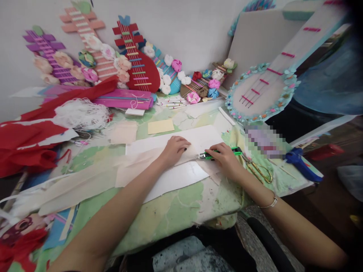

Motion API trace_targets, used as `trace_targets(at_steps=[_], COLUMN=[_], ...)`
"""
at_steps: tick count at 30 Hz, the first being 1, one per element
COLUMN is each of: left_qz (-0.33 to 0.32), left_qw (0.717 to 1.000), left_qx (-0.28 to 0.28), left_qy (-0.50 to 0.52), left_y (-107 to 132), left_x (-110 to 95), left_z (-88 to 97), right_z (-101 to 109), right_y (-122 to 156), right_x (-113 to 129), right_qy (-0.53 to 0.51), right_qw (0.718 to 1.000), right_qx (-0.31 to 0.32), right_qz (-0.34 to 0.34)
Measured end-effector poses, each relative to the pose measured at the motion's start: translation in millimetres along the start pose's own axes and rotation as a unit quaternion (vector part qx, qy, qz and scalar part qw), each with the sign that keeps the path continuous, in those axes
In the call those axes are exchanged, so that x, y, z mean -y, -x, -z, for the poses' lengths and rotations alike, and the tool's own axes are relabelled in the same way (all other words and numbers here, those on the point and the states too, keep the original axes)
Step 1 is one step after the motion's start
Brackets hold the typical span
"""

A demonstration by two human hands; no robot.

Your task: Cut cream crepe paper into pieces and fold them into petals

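My left hand (175, 149) lies palm down with its fingers stretched over a sheet of pale pink crepe paper (133, 168), pressing on it. The crepe paper runs left across the table and overlies a white board (170, 185). Just to the right, the fingers of my right hand (224, 156) close over a green utility knife (236, 151). The knife's metal tip points left and meets the crepe paper's right end. Gold-handled scissors (259, 172) lie to the right of that hand, their blades partly hidden.
Several decorated paper lutes, including a red one (143, 71), lean along the wall. A tangle of white string (82, 113) and red fabric (31, 147) lie at left. A blue glue gun (303, 164) lies at right, below a large flower-edged lute (261, 94).
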State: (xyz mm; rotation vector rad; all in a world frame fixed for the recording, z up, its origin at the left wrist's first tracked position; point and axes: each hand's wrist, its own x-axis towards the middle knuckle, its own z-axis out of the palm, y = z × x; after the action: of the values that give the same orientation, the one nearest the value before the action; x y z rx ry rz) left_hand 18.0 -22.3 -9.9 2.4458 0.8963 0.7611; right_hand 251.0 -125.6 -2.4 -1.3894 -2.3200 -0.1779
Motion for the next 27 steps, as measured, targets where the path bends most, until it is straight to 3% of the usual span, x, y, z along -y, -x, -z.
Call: trace_targets(at_steps=[14, 27], left_qz=[0.045, 0.056], left_qw=[0.992, 0.960], left_qx=[-0.102, -0.203], left_qy=[0.060, 0.183], left_y=[1.5, -0.2], left_x=[0.3, 7.3], left_z=[3.6, 0.2], right_z=[-0.2, -4.1], right_y=[-1.2, -2.7], right_x=[-0.2, -1.8], right_qy=[-0.009, -0.026], right_qw=[1.000, 1.000], right_qx=[0.012, -0.003], right_qz=[0.005, -0.012])
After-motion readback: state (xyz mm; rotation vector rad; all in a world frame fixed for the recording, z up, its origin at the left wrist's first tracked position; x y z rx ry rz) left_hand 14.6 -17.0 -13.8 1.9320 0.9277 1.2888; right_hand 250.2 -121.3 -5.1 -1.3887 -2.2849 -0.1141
